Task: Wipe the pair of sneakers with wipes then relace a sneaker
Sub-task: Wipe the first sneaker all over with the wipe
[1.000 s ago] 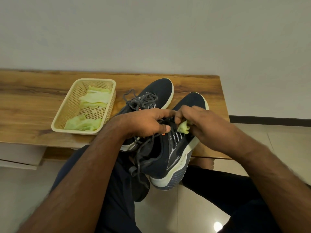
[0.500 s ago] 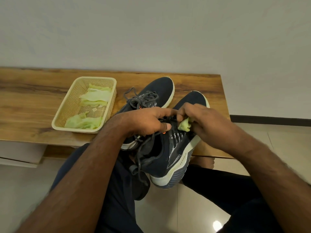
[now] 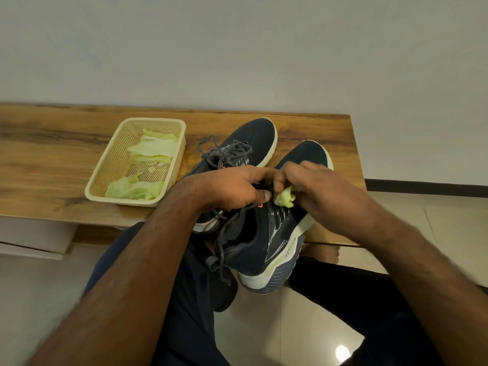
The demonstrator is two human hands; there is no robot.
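A: What's changed in the last second?
B: Barely anything. Near sneaker still overhangs the bench edge. Left hand keeps pinching the laces; right hand keeps gripping the green wipe on the tongue.
A: Meaning?
B: Still wiping. Relacing not begun, I'd judge.

Wooden bench against grey wall; tiled floor below.
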